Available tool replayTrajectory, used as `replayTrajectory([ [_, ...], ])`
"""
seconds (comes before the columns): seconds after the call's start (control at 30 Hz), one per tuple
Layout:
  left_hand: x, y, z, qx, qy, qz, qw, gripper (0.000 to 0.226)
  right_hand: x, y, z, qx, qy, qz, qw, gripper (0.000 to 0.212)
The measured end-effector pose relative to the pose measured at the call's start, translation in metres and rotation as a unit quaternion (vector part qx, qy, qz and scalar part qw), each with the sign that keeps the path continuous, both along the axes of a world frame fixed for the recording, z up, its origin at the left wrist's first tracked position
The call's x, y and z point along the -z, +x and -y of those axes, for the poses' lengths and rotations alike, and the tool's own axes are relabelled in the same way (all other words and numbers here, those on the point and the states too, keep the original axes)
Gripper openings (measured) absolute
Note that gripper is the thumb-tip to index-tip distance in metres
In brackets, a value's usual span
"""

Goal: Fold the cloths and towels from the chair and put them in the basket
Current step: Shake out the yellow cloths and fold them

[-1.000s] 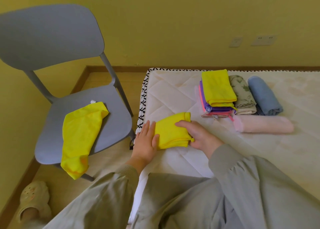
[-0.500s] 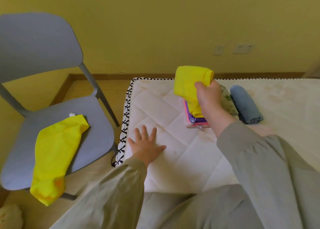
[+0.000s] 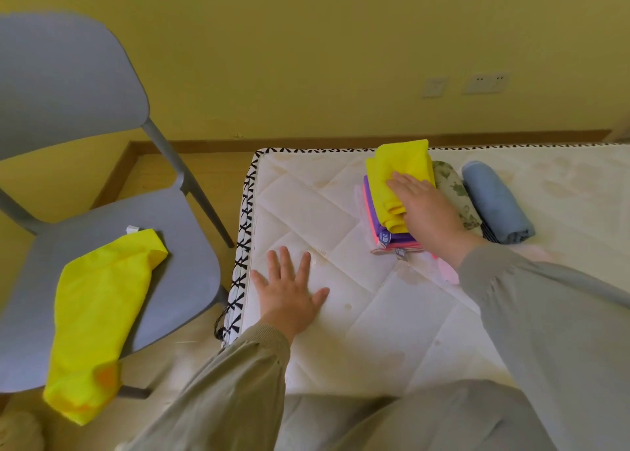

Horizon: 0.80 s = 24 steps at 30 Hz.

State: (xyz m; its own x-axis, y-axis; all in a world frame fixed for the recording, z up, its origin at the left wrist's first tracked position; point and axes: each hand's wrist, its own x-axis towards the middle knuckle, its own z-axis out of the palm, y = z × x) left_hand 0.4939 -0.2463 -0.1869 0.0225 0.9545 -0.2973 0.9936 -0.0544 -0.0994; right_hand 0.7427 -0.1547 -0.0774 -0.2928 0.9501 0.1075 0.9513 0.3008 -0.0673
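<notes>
A folded yellow cloth [image 3: 395, 174] lies on top of a stack of folded purple and pink cloths [image 3: 392, 237] on the white mattress [image 3: 375, 307]. My right hand [image 3: 422, 201] lies flat on the yellow cloth with straight fingers. My left hand [image 3: 289, 290] rests spread and flat on the mattress near its left edge. An unfolded yellow cloth [image 3: 99, 300] lies on the seat of the grey chair [image 3: 184, 280] at the left, hanging over the front edge. No basket is in view.
A rolled floral cloth [image 3: 453, 191] and a rolled blue towel [image 3: 494, 201] lie right of the stack. A pink roll [image 3: 446, 270] is mostly hidden under my right sleeve. A beige slipper [image 3: 20, 430] sits on the floor at bottom left. The yellow wall is close behind.
My right hand carried the folded yellow cloth from near the mattress front up over the stack and has set it down there, now flat on top. My left hand let go and rests on the mattress.
</notes>
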Motion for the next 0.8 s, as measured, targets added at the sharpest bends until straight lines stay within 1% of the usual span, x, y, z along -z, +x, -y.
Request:
replayTrajectory([
  [0.1, 0.001, -0.001, 0.001, 0.005, 0.002, 0.001, 1.0, 0.078, -0.006, -0.006, -0.002, -0.008, 0.03, -0.032, 0.999, 0.068],
  [0.13, 0.001, -0.001, 0.002, 0.005, 0.003, 0.002, 1.0, 0.078, -0.006, -0.006, -0.002, -0.024, 0.02, -0.018, 0.999, 0.068],
  [0.2, 0.002, -0.001, 0.001, 0.004, 0.002, 0.007, 1.0, 0.077, -0.002, -0.005, 0.0, -0.059, -0.008, 0.04, 0.997, 0.068],
  [0.27, 0.003, -0.002, 0.001, 0.003, 0.001, 0.009, 1.0, 0.078, 0.003, 0.0, 0.003, -0.06, -0.025, 0.063, 0.996, 0.068],
  [0.4, 0.005, -0.003, -0.001, 0.002, -0.001, 0.012, 1.0, 0.08, -0.004, 0.002, 0.008, -0.034, -0.052, 0.052, 0.997, 0.059],
  [0.47, 0.006, -0.004, -0.005, 0.011, 0.001, 0.014, 1.0, 0.08, -0.018, -0.007, 0.007, -0.023, -0.052, 0.022, 0.998, 0.048],
  [0.5, 0.006, -0.006, -0.006, 0.019, 0.002, 0.018, 1.0, 0.081, -0.026, -0.015, 0.004, -0.004, -0.042, -0.011, 0.999, 0.045],
  [0.53, 0.006, -0.008, -0.008, 0.029, 0.004, 0.024, 0.999, 0.081, -0.034, -0.023, -0.001, 0.016, -0.002, -0.042, 0.999, 0.051],
  [0.6, 0.007, -0.011, -0.01, 0.046, 0.015, 0.032, 0.998, 0.08, -0.041, -0.037, -0.018, 0.034, 0.099, -0.075, 0.992, 0.063],
  [0.63, 0.008, -0.012, -0.01, 0.051, 0.024, 0.037, 0.998, 0.08, -0.039, -0.042, -0.028, 0.041, 0.113, -0.078, 0.99, 0.062],
  [0.67, 0.009, -0.012, -0.01, 0.054, 0.034, 0.044, 0.997, 0.079, -0.034, -0.044, -0.036, 0.053, 0.087, -0.061, 0.993, 0.06],
  [0.73, 0.011, -0.013, -0.008, 0.056, 0.053, 0.057, 0.995, 0.078, -0.013, -0.038, -0.046, 0.076, -0.024, 0.004, 0.997, 0.069],
  [0.77, 0.012, -0.013, -0.007, 0.056, 0.061, 0.063, 0.995, 0.078, -0.002, -0.031, -0.05, 0.09, -0.066, 0.015, 0.994, 0.073],
  [0.8, 0.014, -0.013, -0.007, 0.056, 0.069, 0.069, 0.994, 0.079, 0.009, -0.024, -0.053, 0.108, -0.09, 0.001, 0.99, 0.075],
])
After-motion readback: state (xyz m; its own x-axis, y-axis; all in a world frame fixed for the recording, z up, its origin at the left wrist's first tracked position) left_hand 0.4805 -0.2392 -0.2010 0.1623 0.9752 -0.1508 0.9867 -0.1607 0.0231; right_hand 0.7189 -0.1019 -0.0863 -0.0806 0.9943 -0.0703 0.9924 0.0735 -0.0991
